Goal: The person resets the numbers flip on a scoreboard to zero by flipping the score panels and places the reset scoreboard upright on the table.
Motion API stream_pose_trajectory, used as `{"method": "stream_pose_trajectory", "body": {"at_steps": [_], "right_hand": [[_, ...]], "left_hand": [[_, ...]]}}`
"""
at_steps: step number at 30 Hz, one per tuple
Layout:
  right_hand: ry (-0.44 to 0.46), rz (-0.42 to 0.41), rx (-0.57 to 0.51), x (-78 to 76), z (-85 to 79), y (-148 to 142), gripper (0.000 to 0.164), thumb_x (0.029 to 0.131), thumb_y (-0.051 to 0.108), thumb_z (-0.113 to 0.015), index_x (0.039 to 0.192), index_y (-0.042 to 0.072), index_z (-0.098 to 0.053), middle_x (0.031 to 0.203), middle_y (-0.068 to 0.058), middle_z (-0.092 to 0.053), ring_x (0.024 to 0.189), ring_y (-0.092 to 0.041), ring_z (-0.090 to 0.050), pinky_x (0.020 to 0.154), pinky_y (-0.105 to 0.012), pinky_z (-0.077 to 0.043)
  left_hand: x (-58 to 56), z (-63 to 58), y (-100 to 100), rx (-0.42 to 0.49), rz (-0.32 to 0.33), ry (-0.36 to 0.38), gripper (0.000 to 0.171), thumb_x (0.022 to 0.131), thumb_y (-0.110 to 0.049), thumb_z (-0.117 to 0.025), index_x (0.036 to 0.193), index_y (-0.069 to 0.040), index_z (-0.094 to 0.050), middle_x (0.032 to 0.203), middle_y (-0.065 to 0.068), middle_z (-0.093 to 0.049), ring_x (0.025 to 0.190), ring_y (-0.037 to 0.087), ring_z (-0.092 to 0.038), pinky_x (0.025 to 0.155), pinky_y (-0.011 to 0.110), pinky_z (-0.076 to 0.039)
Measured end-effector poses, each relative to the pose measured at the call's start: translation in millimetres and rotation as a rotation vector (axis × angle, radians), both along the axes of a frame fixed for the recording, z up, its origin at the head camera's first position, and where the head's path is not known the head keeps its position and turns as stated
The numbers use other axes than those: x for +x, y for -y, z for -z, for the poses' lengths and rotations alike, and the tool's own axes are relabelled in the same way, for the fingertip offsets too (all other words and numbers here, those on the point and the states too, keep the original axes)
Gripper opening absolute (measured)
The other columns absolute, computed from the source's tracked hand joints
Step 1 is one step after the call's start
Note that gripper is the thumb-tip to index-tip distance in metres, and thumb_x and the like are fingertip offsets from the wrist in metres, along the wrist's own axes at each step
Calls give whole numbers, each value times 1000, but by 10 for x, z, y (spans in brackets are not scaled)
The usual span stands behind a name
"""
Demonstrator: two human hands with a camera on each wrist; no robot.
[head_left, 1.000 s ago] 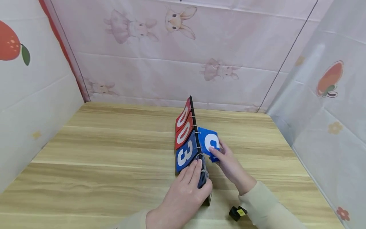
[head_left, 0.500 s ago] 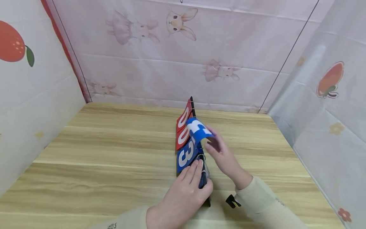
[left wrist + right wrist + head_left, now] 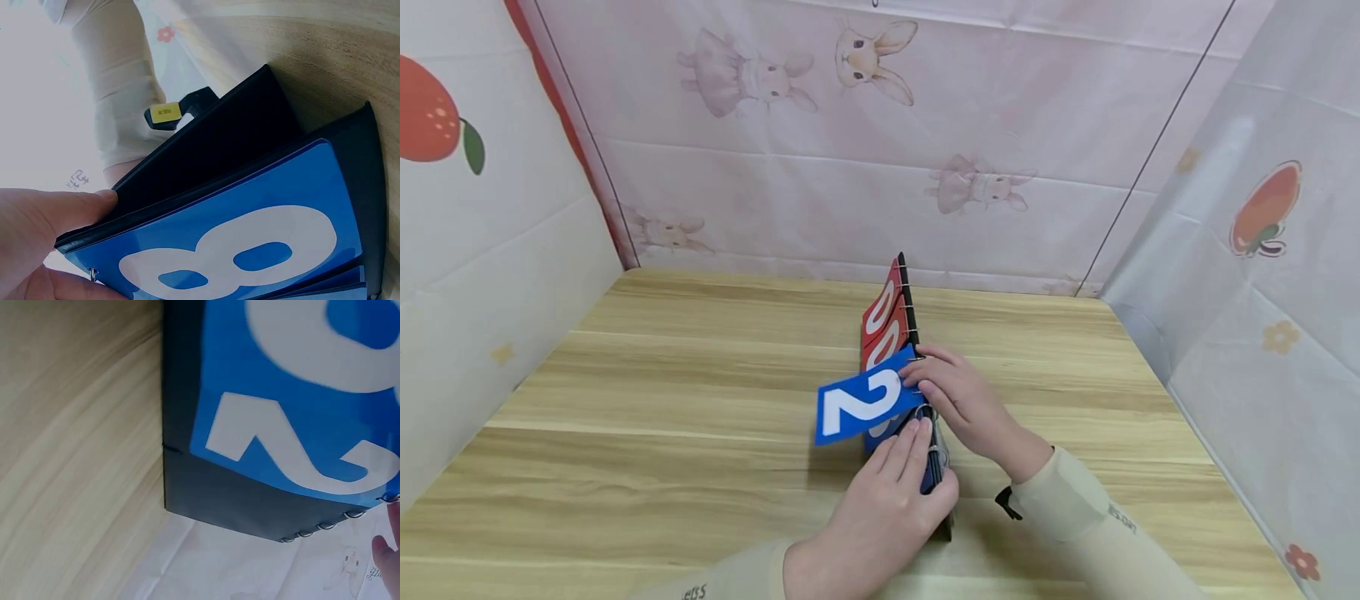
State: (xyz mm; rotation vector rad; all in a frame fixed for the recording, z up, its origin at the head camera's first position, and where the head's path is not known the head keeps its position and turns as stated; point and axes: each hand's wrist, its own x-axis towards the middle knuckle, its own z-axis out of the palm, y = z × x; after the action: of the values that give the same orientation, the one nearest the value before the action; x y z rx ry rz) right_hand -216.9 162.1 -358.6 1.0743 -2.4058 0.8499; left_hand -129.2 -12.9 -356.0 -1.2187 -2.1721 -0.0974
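We are looking at a flip scoreboard point(image 3: 913, 333) standing tent-like on a wooden table point(image 3: 625, 417), its blue 2 card point(image 3: 857, 404) sticking out to the left and covering parts of another blue card point(image 3: 876, 440) and a red card point(image 3: 887, 333). Just beside the right sleeve point(image 3: 1067, 500), we are seeing a black object with a yellow label point(image 3: 169, 115). The left hand point(image 3: 887, 508) is lying over the scoreboard's near end; the right hand point(image 3: 966, 400) is slanting in from the right. The left is gripping the top edge between thumb and fingers, while the right's loosely extended fingers are touching the 2 card beside its rings point(image 3: 389, 498).
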Motion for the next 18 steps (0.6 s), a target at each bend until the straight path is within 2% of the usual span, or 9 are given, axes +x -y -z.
{"method": "stream_pose_trajectory", "body": {"at_steps": [2, 5, 7, 10, 12, 14, 16, 18], "right_hand": [[-21, -10, 9, -13, 6, -2, 26, 100, 20, -41, 109, 8, -61, 118, -9, -62, 125, -30, -39, 99, -59, -36], [2, -4, -8, -14, 20, -8, 29, 101, 21, -39, 116, 7, -58, 126, -10, -57, 127, -28, -38, 99, -59, -35], [55, 4, -53, 2, 32, -18, 28, 100, 16, -41, 123, 7, -54, 134, -11, -50, 128, -28, -36, 100, -59, -34], [176, 85, -159, 26, 81, -41, 34, 98, 10, -45, 132, 7, -45, 140, -13, -43, 128, -28, -37, 101, -58, -34], [330, 148, -231, 43, 128, -62, 41, 99, 15, -45, 138, 7, -37, 141, -16, -40, 127, -29, -39, 101, -56, -35], [531, 209, -264, 59, 180, -81, 51, 100, 26, -43, 143, 7, -26, 143, -20, -36, 127, -32, -38, 102, -55, -34], [749, 219, -259, 80, 229, -97, 59, 101, 36, -37, 146, 5, -15, 146, -23, -29, 128, -36, -36, 102, -56, -34], [915, 197, -235, 102, 265, -104, 65, 101, 42, -30, 147, 2, -7, 148, -25, -22, 128, -38, -33, 103, -56, -32]], "left_hand": [[6, -5, -1, -3, -4, 11, 18, 83, -16, -67, 99, -12, -61, 117, 24, -60, 109, 35, -56, 85, 41, -53], [0, 3, -11, 24, 1, -27, 9, 89, -11, -57, 97, -12, -61, 114, 25, -61, 107, 35, -57, 82, 41, -54], [-9, 13, -22, 56, 4, -71, 18, 94, -7, -43, 93, -12, -61, 111, 26, -63, 104, 35, -58, 80, 40, -56], [-22, 28, -38, 96, 7, -133, 38, 98, -5, -25, 89, -11, -60, 107, 26, -64, 101, 35, -60, 74, 41, -57], [-26, 28, -43, 102, 3, -153, 43, 98, -3, -19, 87, -11, -60, 106, 26, -64, 100, 35, -60, 73, 41, -57], [-24, 23, -41, 105, 5, -133, 45, 99, -4, -17, 88, -11, -60, 107, 27, -64, 100, 35, -60, 73, 41, -57], [-23, 17, -39, 102, 2, -133, 45, 99, -3, -18, 88, -11, -60, 106, 26, -64, 100, 35, -60, 73, 41, -57], [-23, 11, -35, 107, 2, -135, 45, 99, -3, -18, 87, -11, -60, 106, 26, -64, 100, 34, -60, 73, 41, -57]]}}
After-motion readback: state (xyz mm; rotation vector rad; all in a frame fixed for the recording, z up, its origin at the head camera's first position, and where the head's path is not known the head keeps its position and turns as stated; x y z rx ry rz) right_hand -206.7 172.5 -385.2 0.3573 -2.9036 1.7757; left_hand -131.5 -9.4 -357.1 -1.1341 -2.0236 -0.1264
